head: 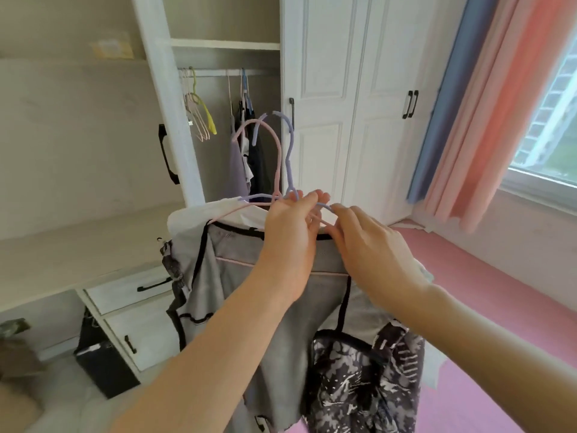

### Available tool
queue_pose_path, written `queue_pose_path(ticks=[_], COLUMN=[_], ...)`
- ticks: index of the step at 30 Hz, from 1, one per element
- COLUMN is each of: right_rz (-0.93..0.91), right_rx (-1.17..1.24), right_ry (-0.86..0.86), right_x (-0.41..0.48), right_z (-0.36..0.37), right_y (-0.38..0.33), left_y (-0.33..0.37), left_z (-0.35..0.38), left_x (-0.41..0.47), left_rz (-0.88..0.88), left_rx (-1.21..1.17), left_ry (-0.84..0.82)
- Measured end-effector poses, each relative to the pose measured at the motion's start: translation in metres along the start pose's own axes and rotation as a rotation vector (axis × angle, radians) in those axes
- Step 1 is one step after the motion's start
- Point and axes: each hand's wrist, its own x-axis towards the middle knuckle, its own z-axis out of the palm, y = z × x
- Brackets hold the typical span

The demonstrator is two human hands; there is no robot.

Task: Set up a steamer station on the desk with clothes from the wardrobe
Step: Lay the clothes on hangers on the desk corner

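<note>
The left hand [288,235] grips, fingers curled, the necks of a pink wire hanger [276,145] and a lilac wire hanger [291,142]. The right hand [371,248] pinches their right arms. A grey black-trimmed garment [249,295] hangs from them, in front of the open white wardrobe [224,44].

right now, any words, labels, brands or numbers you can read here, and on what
None can be read.
Pale yellow box, upper left: too blurred to tell any print.
Dark patterned garment: white marks look like pattern, not letters.
</note>
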Motion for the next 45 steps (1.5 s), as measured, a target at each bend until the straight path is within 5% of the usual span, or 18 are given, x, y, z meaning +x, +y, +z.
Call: queue_pose_path(ticks=[8,17,21,26,39,45], right_rz=[-0.030,-0.097,-0.135,-0.183,-0.367,-0.377], right_rx=[0.255,0.411,0.499,0.597,0.784,0.844], right_ry=[0.068,0.060,0.010,-0.044,0.043,0.003], right_x=[-0.017,-0.013,-0.006,0.008,0.029,0.029], right_z=[0.006,0.016,0.027,0.038,0.040,0.049], right_y=[-0.004,-0.063,-0.092,-0.143,-0.335,-0.427], left_y=[-0.003,0.043,0.074,0.109,0.179,0.209], left_z=[-0.029,-0.101,-0.139,-0.199,-0.345,-0.407], left_x=[-0.048,-0.116,-0.156,-0.203,-0.324,-0.370], left_rz=[-0.049,0.018,0.237,0.566,0.421,0.451], left_rx=[0.173,0.342,0.634,1.276,1.734,1.645], left_ry=[0.002,0.279,0.501,0.772,0.788,0.997])
